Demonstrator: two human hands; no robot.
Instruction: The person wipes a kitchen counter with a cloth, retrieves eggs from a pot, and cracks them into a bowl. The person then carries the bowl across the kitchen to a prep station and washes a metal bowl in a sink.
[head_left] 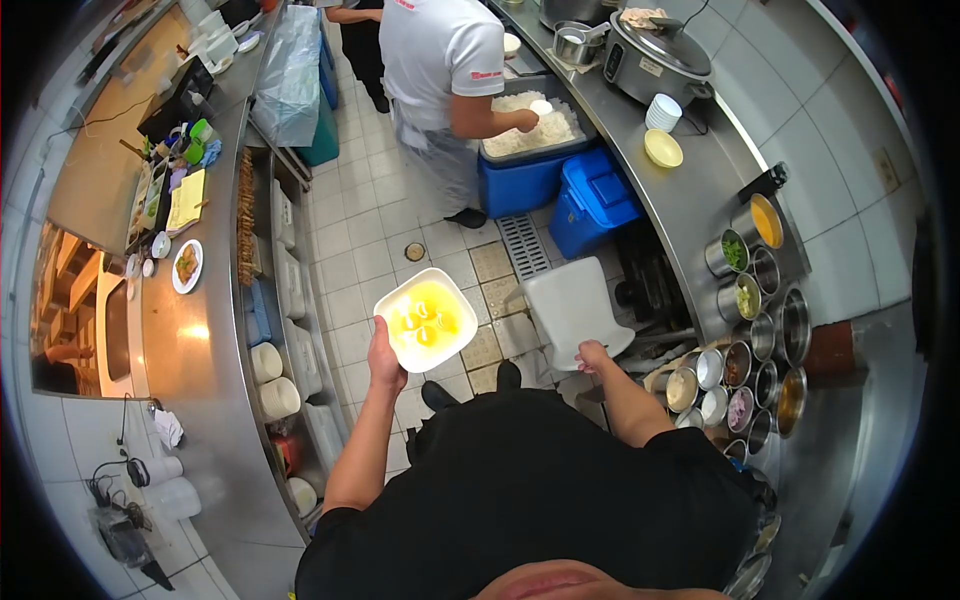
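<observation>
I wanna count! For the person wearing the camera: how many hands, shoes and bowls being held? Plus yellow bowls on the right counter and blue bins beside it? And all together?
Hands, left hand and right hand: 2
Shoes: 2
Held bowl: 1
Yellow bowl: 1
Blue bins: 2
Total: 8

This looks like a restaurant kitchen: a large electric cooker (636, 80) stands on a long steel desk (692, 192), metal pots (715, 257) of chopped ingredients crowd together, a co-worker (437, 65) scoops rice (558, 130), and a plated dish (187, 264) sits across the aisle.
</observation>
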